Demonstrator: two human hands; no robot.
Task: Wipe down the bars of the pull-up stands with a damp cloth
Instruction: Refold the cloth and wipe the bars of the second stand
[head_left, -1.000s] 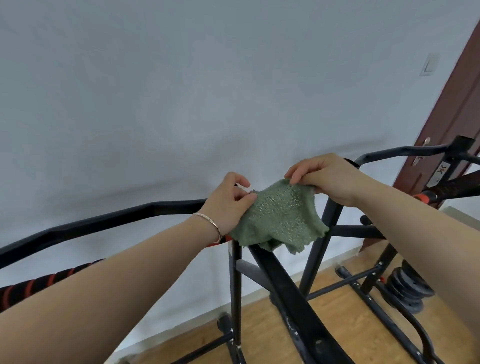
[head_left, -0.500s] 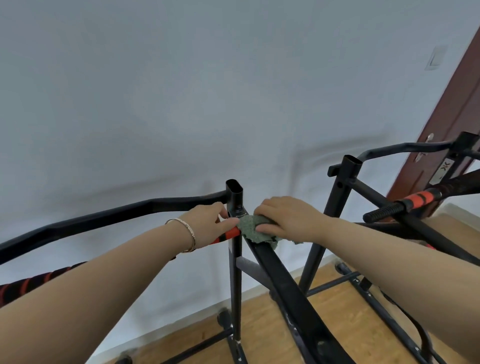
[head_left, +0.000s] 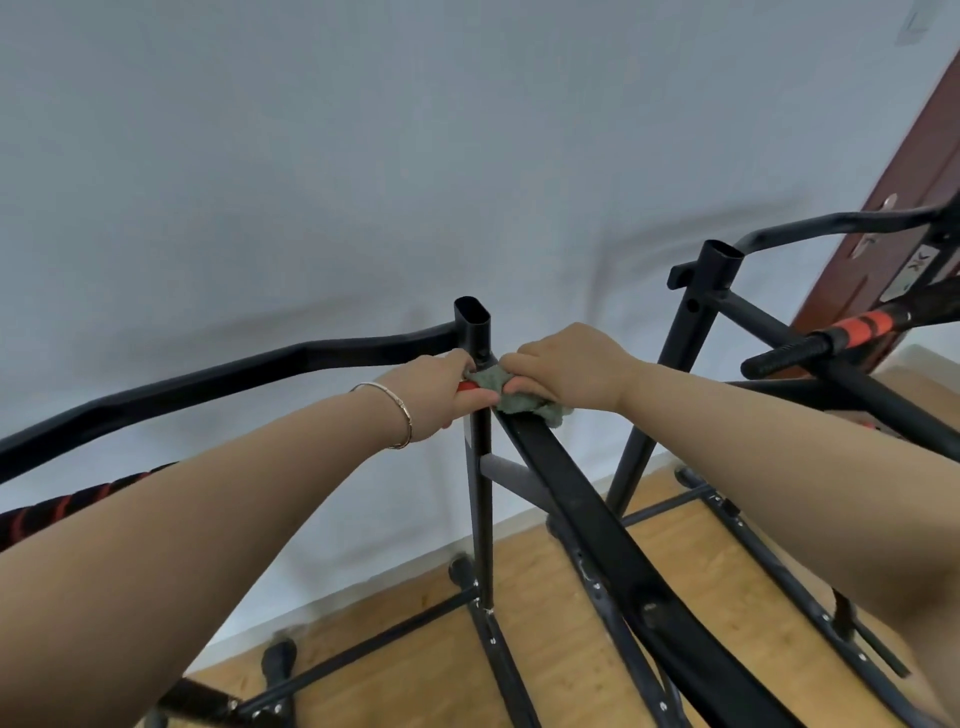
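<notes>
A black pull-up stand stands before me, its open-topped upright post in the middle. A flat black bar slopes down from the post toward me. My right hand presses a crumpled green cloth onto the top of that sloping bar, right beside the post. My left hand, a thin bracelet on the wrist, grips the red end of a handle at the post and touches the cloth's edge. A second stand rises at the right.
A grey wall lies close behind the stands. A brown door is at the far right. A red and black foam grip juts out at the right, another at the left. Base rails cross the wooden floor.
One second ago both hands held the cloth spread open in the air. They have since come down, and the cloth is bunched on the bar at the post, my left hand on the red handle.
</notes>
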